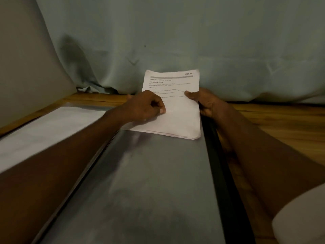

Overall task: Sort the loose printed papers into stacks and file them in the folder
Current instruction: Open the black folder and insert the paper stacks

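From the head camera, much stays unclear: the body text on the top sheet is too blurred to read past a few bold headings, and the lower part of the open folder (pixel 140 182) dissolves into motion smear and glare. The far edge of the wooden surface (pixel 274 118) is covered by a hanging grey-blue cloth (pixel 193 36), creased and matte.

The stack of printed papers (pixel 173 106) — thin white sheets, slightly fanned at the near corner — lies tilted over the far end of the folder's glossy grey plastic page. The left hand (pixel 143 107) is curled loosely, fingertips and thumb pressing the stack's left side. The right hand (pixel 204 101) grips the right edge, thumb on top and fingers hidden beneath. A black strip (pixel 216 155) runs along the folder's right side; on the left page a white sheet (pixel 44 131) shows under clear film — partly blocked by the forearm.
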{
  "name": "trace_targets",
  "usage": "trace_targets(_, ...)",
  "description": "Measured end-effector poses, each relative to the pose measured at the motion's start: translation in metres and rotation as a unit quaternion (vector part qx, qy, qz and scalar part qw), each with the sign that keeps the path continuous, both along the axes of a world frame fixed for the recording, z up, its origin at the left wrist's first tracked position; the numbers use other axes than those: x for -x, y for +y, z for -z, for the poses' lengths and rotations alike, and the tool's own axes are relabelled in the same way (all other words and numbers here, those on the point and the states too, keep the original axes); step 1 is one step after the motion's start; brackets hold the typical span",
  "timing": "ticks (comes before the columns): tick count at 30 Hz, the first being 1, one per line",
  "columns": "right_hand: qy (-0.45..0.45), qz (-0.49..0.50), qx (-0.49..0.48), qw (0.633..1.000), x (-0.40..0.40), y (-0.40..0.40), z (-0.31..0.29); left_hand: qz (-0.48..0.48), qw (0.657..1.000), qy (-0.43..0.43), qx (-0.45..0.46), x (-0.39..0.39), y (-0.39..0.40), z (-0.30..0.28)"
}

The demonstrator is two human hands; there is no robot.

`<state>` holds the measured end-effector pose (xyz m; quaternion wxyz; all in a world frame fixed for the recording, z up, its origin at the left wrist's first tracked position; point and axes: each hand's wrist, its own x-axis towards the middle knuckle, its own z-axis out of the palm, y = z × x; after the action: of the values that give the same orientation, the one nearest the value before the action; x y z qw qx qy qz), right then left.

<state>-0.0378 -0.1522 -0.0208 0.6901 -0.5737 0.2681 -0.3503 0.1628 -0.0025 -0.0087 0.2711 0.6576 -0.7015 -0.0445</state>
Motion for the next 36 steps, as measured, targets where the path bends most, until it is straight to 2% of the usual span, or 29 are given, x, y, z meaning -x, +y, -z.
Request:
trace_targets(3,0.037,-0.008,0.005,0.999,0.004,-0.003,-0.001,-0.001,1.000,0.009,-0.007,-0.009,0.003,-0.001)
trace_targets(8,0.076,-0.054,0.009,0.996,0.015,0.002,-0.006,0.002,0.998,0.035,0.052,-0.012,0.001,0.001)
trace_targets(11,0.106,-0.059,0.020,0.992,0.015,0.007,-0.010,-0.017,0.999,0.034,0.035,-0.012,0.001,0.002)
trace_targets(15,0.028,0.014,0.054,0.998,0.003,0.001,-0.005,-0.035,0.998,0.038,0.026,-0.008,0.001,0.002)
trace_targets(17,0.026,0.037,0.072,0.996,0.001,-0.003,-0.003,-0.037,0.998,0.044,0.026,-0.007,0.001,0.002)
trace_targets(23,0.064,-0.086,0.031,0.994,0.014,0.002,-0.008,-0.049,0.996,0.064,0.042,-0.006,0.001,0.000)
trace_targets(26,0.060,-0.031,0.009,0.998,0.006,-0.002,-0.004,-0.049,0.996,0.062,0.042,-0.007,0.002,0.000)
trace_targets(29,0.088,0.017,0.029,0.996,0.001,-0.006,-0.002,-0.050,0.996,0.062,0.045,-0.008,0.002,0.000)
trace_targets(33,0.142,-0.043,0.040,0.988,0.005,0.001,-0.009,-0.070,0.995,0.048,0.058,-0.007,0.003,0.000)
trace_targets(36,0.145,-0.074,0.053,0.985,0.006,0.007,-0.012,-0.069,0.995,0.059,0.050,-0.006,0.005,-0.002)
